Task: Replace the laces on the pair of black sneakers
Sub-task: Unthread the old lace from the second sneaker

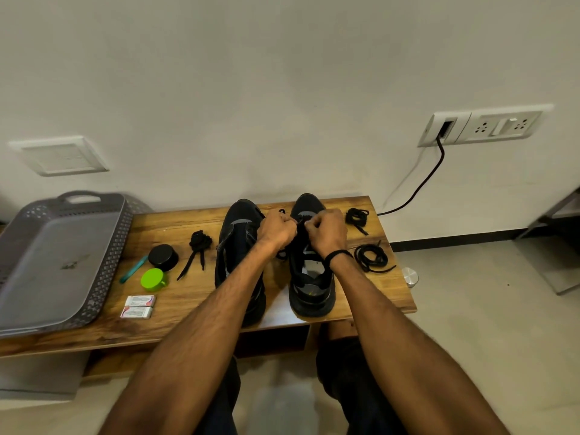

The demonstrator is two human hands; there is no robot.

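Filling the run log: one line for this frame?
step: lacing right sneaker | left hand: pinches lace | right hand: pinches lace | left sneaker: not held

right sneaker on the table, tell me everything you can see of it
The right sneaker is black, seemingly fabric, with grey panels and a thick black sole. It stands upright on the wooden table, toe toward the wall, heel toward the person, beside the left sneaker but apart from it. Its opening shows a pale grey insole. The left hand and right hand pinch a black lace over its front eyelets, hiding them; a loop of lace hangs at its left side.
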